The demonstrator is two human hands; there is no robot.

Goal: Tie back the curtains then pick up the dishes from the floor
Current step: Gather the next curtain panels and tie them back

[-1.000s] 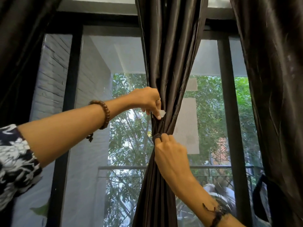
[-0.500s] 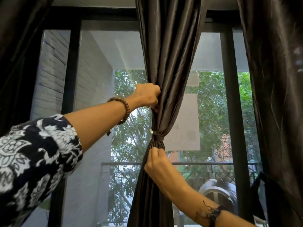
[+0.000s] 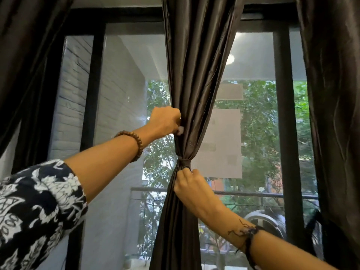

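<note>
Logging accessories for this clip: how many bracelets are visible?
2. A wooden bead bracelet on the left wrist, and a dark cord bracelet on the right wrist. The sleeve may hide more.

Open gaps either side of the gathered middle curtain (image 3: 194, 75), window glass (image 3: 124, 106) close behind blocking reach, dark side curtains (image 3: 335, 114) hemming both edges.

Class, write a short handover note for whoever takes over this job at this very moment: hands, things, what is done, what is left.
Left hand: grips the middle curtain above the tie.
Right hand: grips the curtain just below the tie.
Done: curtain is gathered, tie is round it.
Left: settle the tie and let go; the side curtains hang loose. The dishes are out of view; pick them up from the floor.
</note>
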